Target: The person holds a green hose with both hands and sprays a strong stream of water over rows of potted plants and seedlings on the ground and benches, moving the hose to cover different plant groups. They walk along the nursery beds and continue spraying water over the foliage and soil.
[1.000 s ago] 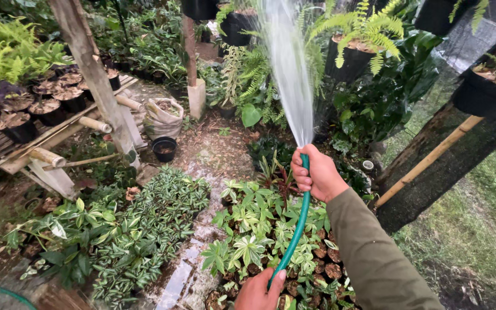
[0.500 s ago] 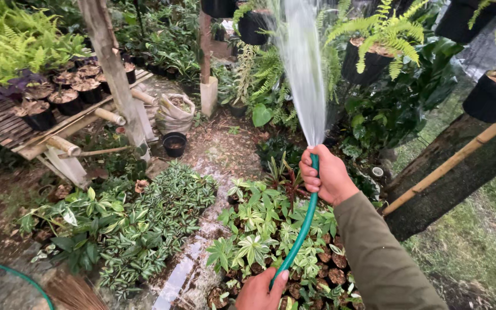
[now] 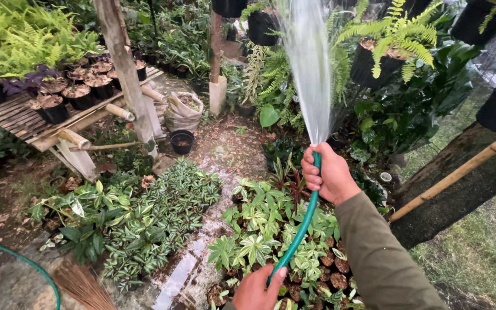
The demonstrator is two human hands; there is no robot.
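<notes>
Head view: I see the right hand (image 3: pixel 329 175) clamped around the end of the green hose (image 3: pixel 299 232), thumb over the tip. A fan of water (image 3: pixel 308 69) sprays up and away from that grip. The left hand (image 3: pixel 258 289), nearer me and lower, is closed on the hose too. Small potted plants (image 3: pixel 259 224) sit below both hands. A black pot (image 3: pixel 181 140) stands well left of the grip.

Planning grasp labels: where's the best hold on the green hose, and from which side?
Grip the hose just behind its spraying tip, coming from the right side, as the right hand does. It is a thin round tube a fist can wrap; the left hand steadies it lower down.
</notes>
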